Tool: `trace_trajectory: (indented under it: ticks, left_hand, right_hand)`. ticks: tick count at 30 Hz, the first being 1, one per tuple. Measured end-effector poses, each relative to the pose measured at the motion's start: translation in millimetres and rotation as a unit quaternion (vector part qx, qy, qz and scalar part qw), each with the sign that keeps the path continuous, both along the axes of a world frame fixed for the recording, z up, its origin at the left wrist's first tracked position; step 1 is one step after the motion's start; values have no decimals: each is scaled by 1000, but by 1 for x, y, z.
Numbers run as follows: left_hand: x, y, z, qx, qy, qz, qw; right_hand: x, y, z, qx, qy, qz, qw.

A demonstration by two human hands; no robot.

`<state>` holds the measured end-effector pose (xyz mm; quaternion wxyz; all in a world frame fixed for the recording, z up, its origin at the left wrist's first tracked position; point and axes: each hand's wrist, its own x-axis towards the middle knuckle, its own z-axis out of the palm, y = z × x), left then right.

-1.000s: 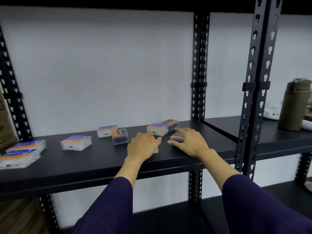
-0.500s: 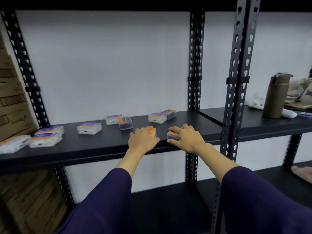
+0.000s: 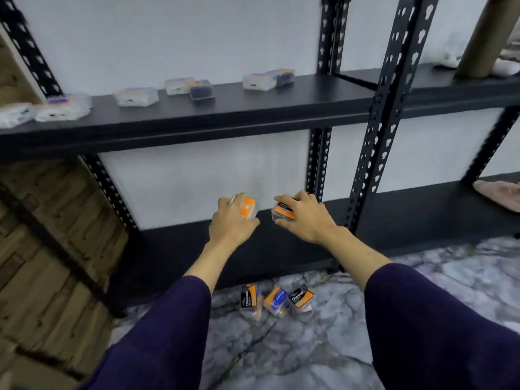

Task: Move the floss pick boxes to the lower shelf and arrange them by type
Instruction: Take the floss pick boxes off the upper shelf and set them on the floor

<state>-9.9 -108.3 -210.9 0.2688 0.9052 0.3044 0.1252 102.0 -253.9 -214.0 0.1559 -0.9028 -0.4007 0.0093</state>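
My left hand (image 3: pixel 232 220) grips a clear floss pick box with an orange label (image 3: pixel 247 208) just above the lower shelf (image 3: pixel 174 249). To its right, my right hand (image 3: pixel 305 216) grips a second box with an orange and black label (image 3: pixel 282 211) at the same height. Several more clear boxes stay on the upper shelf (image 3: pixel 253 111): a pair at the right (image 3: pixel 267 78), a pair in the middle (image 3: pixel 190 87), one further left (image 3: pixel 136 97) and a stack at the far left (image 3: pixel 60 108). Three boxes (image 3: pixel 277 301) lie on the marble floor in front of the rack.
Black perforated uprights (image 3: pixel 382 122) divide the rack from a second bay on the right. An olive bottle (image 3: pixel 484 38) stands on that bay's upper shelf and a pink object (image 3: pixel 499 194) lies on its lower shelf. Stacked cardboard (image 3: pixel 36 249) fills the left.
Both hands have lifted their boxes off the upper shelf and brought them down to the lower shelf's level. The view has tilted down, showing the floor and three boxes there.
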Motion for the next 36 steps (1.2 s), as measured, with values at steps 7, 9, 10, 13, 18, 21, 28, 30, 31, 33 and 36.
trace_trajectory:
  ticks: [7,9,10,13,18,21,28,30,31,33,36]
  left_hand:
    - [6,15,-130,-73,89,40,993]
    - [8,20,-168,-96,110,54,988]
    - [8,22,-186,-110,120,58,985]
    - [11,30,-234,-144,157,70,975]
    - [15,43,-292,-161,181,91,966]
    - [19,50,-316,-176,164,98,966]
    - [28,49,-345,-141,148,70,976]
    - [28,48,-351,-125,154,39,979]
    - [28,47,-354,-117,164,24,979]
    - [29,47,-358,-103,186,5,977]
    - [31,48,-356,-95,207,-9,974]
  right_hand:
    - [10,20,-131,-56,93,5,994]
    - [14,28,-168,-70,123,2,990]
    - [16,32,-185,-75,138,0,988]
    - [23,43,-233,-80,182,-9,980]
    - [34,68,-297,-67,234,-16,970]
    - [39,81,-326,-83,236,-22,968]
    - [35,78,-374,-171,225,-20,959]
    - [34,76,-378,-164,219,-18,962]
    - [34,75,-378,-159,220,-16,962]
    - [35,73,-378,-153,223,-13,963]
    - [33,71,-371,-155,234,-14,960]
